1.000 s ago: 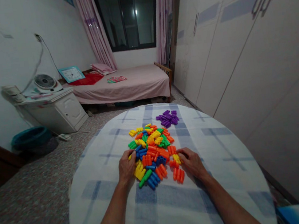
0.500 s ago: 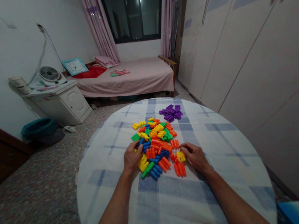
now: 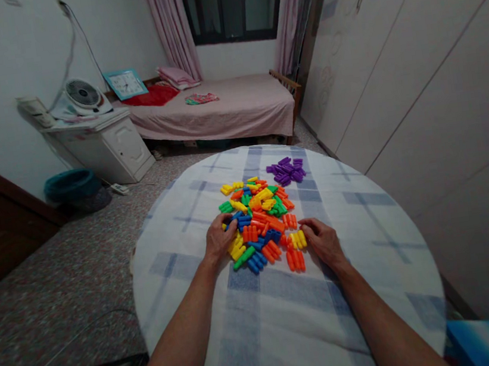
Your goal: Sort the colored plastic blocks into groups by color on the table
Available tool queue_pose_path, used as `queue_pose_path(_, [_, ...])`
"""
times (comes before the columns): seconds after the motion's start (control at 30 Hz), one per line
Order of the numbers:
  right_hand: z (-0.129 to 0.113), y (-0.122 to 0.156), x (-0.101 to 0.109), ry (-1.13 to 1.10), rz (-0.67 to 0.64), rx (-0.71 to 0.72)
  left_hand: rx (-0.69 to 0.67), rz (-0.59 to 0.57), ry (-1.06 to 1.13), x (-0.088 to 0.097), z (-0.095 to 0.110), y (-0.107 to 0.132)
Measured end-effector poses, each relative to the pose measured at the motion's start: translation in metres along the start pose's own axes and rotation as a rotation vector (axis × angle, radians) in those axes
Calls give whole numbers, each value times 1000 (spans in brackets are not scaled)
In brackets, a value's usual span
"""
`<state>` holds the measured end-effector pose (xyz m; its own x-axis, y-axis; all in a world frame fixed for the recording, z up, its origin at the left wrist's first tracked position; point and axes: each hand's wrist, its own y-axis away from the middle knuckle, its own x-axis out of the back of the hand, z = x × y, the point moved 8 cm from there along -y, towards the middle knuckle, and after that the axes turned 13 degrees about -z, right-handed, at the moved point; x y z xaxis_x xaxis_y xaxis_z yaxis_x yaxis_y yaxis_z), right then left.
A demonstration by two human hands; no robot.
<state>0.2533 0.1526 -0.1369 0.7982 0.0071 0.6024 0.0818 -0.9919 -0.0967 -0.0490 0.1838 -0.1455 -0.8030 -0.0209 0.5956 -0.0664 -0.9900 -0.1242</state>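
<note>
A mixed pile of plastic building pieces in red-orange, yellow, green and blue lies on the round table. My left hand rests against the pile's left edge, thumb and forefinger apart beside blue pieces and yellow pieces. At the right edge, the loosely bent fingers of my right hand reach a yellow piece; they look spread, and their undersides are hidden. An orange piece lies just in front of it. Purple pieces form a separate heap farther back.
A checked blue-and-white cloth covers the table. Beyond it are a bed, a white cabinet with a fan, and a bin. Wardrobe doors line the right side. A blue box stands low at right.
The view has tilted down and shifted slightly left, so everything appears higher and a little to the right. Both hands stay at the same spots beside the pile; no piece has clearly moved.
</note>
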Motion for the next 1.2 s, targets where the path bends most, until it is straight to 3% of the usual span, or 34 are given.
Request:
queue_pose_path(0.33, [10, -3, 5, -58, 102, -6, -35, 55, 81, 4, 2, 0])
queue_pose_path(0.67, [9, -8, -1, 174, 14, -6, -31, 60, 122, 4, -3, -1])
queue_pose_path(0.8, [9, -35, 3, 272, -73, -10, -16, 43, 95, 4, -1, 0])
queue_pose_path(0.97, [-13, -94, 9, 329, -50, 93, -11, 42, 51, 5, 2, 0])
queue_pose_path(1.1, [-28, -131, -13, 349, -80, 205, -13, 40, 51, 6, 2, 0])
queue_pose_path(1.2, [-22, -141, -31, 361, -98, 225, -1, 26, 71, 5, 1, 0])
